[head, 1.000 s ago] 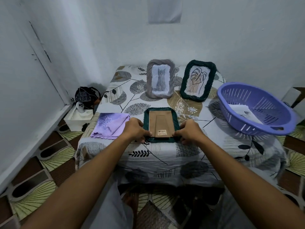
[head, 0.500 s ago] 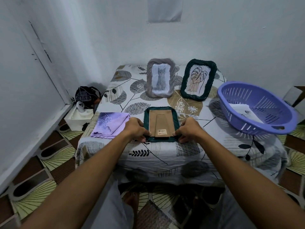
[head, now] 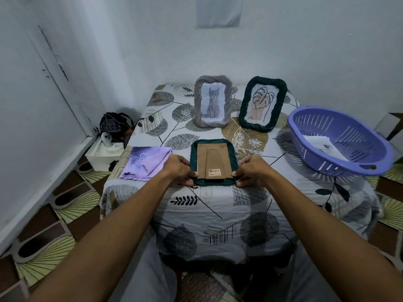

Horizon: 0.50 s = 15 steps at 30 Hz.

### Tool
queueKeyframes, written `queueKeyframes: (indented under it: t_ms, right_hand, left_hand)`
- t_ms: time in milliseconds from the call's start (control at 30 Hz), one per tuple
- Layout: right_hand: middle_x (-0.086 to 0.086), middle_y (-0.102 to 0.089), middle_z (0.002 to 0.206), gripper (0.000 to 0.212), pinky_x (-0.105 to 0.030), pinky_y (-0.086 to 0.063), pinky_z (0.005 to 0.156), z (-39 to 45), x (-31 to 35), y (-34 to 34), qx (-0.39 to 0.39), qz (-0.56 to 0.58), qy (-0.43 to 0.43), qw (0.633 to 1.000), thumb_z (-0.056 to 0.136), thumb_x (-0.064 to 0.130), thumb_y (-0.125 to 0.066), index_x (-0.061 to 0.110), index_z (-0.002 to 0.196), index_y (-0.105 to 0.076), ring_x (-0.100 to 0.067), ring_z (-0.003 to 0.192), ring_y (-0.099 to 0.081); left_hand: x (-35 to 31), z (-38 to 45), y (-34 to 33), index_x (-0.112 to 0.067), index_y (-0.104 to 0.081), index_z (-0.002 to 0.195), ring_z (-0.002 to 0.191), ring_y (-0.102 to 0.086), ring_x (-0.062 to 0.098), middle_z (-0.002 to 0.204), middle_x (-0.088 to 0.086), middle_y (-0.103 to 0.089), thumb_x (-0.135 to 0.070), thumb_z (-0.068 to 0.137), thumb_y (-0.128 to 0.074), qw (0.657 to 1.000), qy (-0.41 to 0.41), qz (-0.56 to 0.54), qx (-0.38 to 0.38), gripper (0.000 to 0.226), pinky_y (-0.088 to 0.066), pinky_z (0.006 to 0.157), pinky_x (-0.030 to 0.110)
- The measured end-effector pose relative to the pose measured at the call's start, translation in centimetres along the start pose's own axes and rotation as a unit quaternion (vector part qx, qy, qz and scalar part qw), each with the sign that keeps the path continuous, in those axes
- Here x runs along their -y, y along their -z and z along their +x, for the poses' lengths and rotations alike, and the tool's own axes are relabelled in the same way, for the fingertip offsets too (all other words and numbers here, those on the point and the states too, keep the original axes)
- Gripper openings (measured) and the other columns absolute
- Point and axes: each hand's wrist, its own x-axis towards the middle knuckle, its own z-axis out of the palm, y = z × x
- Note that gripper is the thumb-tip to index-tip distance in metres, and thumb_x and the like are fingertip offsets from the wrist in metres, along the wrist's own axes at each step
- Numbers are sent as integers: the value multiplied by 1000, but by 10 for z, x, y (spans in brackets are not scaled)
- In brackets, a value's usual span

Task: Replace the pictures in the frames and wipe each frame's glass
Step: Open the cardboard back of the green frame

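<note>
Brown fibreboard shows on the back of the green frame (head: 213, 161), which lies face down near the front edge of the cloth-covered surface (head: 218, 203), between the folded purple cloth (head: 146, 163) and the purple basket (head: 340, 140). The left hand (head: 177, 171) grips the frame's near left corner, fingers curled at the rim; the right hand (head: 250, 171) grips the near right corner the same way. Whether the fingertips are working small catches there is too small to tell.

The frame looks light, with a stiff ridged rim that should give good purchase, so the two side edges seem the sound places to hold. The backing board (head: 214, 163) is thin and would likely flex if pried from one corner. Glass lies underneath, judged fragile and slippery once freed; it is best lifted by its edges.

Two more frames stand upright farther back: a grey frame (head: 213, 101) with a cat picture and a dark green frame (head: 262, 103) with a leaf drawing. Loose paper (head: 322, 147) rests in the basket.
</note>
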Motion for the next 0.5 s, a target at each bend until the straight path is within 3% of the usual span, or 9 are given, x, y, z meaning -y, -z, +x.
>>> queueKeyframes:
  t_ms: [67, 500]
  right_hand:
    - [-17, -63, 77, 16, -37, -58, 53, -1, -1, 1, 3, 6, -2, 1000, 83, -7, -64, 2, 76, -53, -24, 52, -62]
    - [-19, -66, 73, 23, -29, -54, 41, -3, -6, 8, 5, 51, -6, 999, 75, -9, -72, 0, 92, -58, -27, 50, -63]
  left_hand:
    - [1, 0, 1, -1, -49, 101, 40, -60, 23, 72, 23, -62, 13, 74, -72, 1000, 2, -10, 4, 38, -56, 43, 32]
    - [4, -3, 3, 0, -53, 106, 42, -61, 20, 72, 20, -64, 13, 76, -71, 1000, 2, -27, 10, 38, -56, 43, 30]
